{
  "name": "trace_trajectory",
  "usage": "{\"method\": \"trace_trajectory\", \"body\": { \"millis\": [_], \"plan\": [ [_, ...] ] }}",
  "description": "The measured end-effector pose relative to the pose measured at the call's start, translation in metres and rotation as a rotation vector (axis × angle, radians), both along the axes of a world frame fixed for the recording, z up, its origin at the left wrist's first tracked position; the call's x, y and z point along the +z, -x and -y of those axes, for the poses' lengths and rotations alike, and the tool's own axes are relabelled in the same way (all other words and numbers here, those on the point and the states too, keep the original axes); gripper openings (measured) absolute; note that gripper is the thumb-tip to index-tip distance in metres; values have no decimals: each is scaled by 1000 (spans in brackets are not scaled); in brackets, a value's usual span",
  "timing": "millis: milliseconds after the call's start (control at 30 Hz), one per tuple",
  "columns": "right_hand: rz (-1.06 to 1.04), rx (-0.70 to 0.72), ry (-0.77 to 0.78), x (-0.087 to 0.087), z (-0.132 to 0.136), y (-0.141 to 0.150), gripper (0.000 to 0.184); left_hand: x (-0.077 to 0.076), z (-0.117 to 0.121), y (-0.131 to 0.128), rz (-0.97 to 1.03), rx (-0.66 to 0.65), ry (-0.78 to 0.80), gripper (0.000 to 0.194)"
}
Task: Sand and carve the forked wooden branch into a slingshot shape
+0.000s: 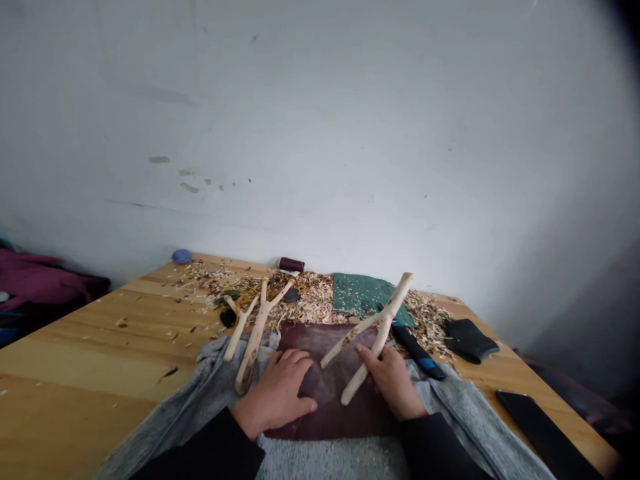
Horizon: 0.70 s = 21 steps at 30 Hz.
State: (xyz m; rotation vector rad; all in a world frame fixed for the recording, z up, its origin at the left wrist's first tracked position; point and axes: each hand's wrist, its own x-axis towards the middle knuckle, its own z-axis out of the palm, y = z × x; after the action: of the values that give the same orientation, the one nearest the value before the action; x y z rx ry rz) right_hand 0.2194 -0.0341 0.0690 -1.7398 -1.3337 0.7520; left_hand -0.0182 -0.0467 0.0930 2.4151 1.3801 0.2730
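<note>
My right hand (395, 381) grips a peeled, Y-shaped wooden branch (385, 321) by one prong, thumb on top. Its single stem points up and away, and its two prongs point back toward me. Below it lies a dark red sheet of sandpaper (320, 417), whitened by dust. My left hand (281, 390) rests flat on the sheet's left part, fingers spread, holding nothing. Just left of that hand, a larger forked branch (259, 333) and a smaller forked branch (240, 330) lie on a grey cloth (210, 380).
Wood shavings (317, 293) cover the table's far part, around a green sheet (357, 293). A thread spool (291, 265) and a blue ball (181, 256) are near the wall. Rightward lie a black-and-blue handled tool (419, 350), a black pouch-like item (470, 339) and a phone (543, 430).
</note>
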Motion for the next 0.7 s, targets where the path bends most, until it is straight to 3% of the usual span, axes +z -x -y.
{"method": "trace_trajectory", "body": {
  "millis": [200, 267, 533, 700],
  "plan": [
    [91, -259, -38, 9, -14, -42, 43, -4, -2, 2, 1, -8, -5, 57],
    [76, -240, -36, 9, -13, -41, 43, -4, -2, 2, 0, -10, -4, 57],
    [-11, 73, -19, -3, 1, 4, 39, -3, -2, 1, -4, -1, -14, 58],
    [66, -106, 2, 2, -7, -19, 39, -2, -1, 2, 1, -2, 3, 57]
  ]
}}
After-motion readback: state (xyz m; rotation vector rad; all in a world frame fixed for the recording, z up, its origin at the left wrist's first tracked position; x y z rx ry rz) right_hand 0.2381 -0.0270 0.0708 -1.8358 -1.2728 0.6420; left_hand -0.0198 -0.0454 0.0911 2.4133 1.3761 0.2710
